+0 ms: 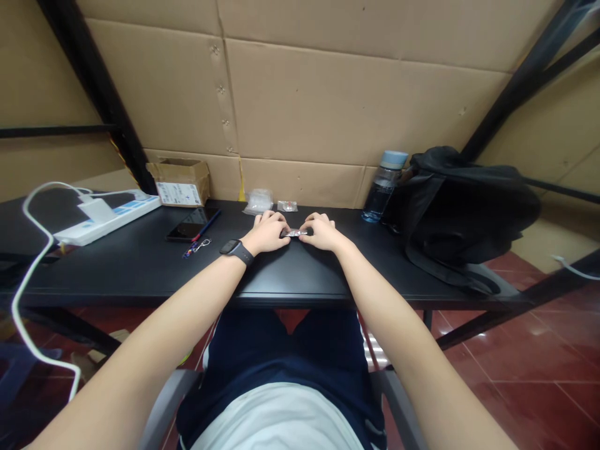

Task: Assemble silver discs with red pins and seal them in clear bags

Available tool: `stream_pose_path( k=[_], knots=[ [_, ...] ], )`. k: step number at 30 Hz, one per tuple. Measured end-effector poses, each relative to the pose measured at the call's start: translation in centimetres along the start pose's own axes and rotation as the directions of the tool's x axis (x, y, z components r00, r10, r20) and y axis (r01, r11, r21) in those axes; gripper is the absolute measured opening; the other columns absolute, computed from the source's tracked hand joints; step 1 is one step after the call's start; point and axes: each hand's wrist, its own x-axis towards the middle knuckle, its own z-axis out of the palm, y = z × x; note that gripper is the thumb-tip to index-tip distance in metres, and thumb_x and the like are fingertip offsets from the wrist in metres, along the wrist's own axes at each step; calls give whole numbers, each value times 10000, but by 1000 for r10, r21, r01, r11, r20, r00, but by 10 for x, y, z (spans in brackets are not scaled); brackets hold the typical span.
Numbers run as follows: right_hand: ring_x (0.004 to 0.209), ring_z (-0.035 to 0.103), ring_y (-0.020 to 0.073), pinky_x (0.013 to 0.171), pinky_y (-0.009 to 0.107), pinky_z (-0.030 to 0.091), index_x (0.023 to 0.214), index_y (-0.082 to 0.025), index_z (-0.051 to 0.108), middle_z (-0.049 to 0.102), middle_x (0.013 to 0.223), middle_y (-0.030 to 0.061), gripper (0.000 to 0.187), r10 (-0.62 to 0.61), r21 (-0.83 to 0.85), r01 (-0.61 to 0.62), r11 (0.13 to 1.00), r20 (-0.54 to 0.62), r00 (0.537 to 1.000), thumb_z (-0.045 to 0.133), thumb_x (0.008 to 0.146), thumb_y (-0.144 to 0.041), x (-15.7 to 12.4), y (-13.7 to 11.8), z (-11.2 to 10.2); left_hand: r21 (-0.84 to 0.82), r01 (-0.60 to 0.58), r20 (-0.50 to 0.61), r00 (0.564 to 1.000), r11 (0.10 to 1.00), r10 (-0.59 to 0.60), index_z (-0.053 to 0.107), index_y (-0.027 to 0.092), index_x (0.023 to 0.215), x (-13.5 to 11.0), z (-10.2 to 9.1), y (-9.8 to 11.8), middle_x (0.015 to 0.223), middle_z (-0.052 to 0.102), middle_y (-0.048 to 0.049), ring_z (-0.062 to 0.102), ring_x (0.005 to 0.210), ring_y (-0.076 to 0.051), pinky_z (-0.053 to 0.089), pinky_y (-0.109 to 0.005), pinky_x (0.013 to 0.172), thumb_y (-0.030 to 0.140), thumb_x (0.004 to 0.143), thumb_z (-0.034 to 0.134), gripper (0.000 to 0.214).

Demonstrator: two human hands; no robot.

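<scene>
Both my hands rest on the black table [140, 269], fingers curled, pinching a small shiny clear packet [295, 233] between them. My left hand [268, 232], with a black watch on its wrist, grips the packet's left end. My right hand [322, 232] grips its right end. What is inside the packet is too small to make out. Two more small clear bags lie just beyond my hands, one [259, 201] crumpled and one [287, 205] with a reddish spot.
A black phone [191, 225] with a blue pen and a keyring [197, 247] lie left of my hands. A white power strip [110, 219] with a cable, a cardboard box [180, 181], a water bottle [383, 186] and a black bag [464, 206] also stand on the table.
</scene>
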Motion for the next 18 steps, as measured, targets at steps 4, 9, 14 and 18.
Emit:
stream_pose_path(
  k=[4, 9, 14, 18],
  knots=[
    [1245, 471, 342, 982, 524, 415, 992, -278, 775, 589, 1309, 99, 221, 10, 25, -11, 1000, 6, 1000, 657, 937, -457, -1, -2, -3, 15, 1, -91, 996, 1000, 1, 733, 251, 941, 0, -1, -2, 1238, 619, -84, 457, 1227, -342, 390, -517, 975, 337, 894, 608, 158],
    [1253, 480, 331, 993, 510, 406, 994, -242, 749, 605, 1310, 104, 264, 49, 85, -48, 995, -16, 999, 618, 963, -469, -1, -3, -9, -59, 80, -117, 989, 995, -87, 720, 243, 911, 3, -3, 0, 1239, 631, -76, 470, 1210, -340, 403, -517, 976, 381, 934, 582, 196],
    [1217, 513, 321, 1008, 501, 396, 925, -232, 721, 632, 1241, 92, 234, 82, 124, -70, 990, -94, 992, 651, 937, -455, 2, 2, -8, -180, 201, -35, 977, 963, -210, 735, 248, 898, 4, -7, 2, 1216, 659, -54, 500, 1200, -346, 408, -526, 998, 412, 928, 608, 209],
    [1198, 524, 318, 1012, 513, 397, 948, -252, 707, 634, 1206, 77, 206, 87, 125, -72, 990, -119, 989, 688, 906, -452, 1, 3, -7, -196, 255, 2, 966, 947, -260, 758, 268, 903, 6, -6, -2, 1208, 674, -44, 510, 1203, -352, 403, -530, 1014, 419, 892, 657, 182]
  ],
)
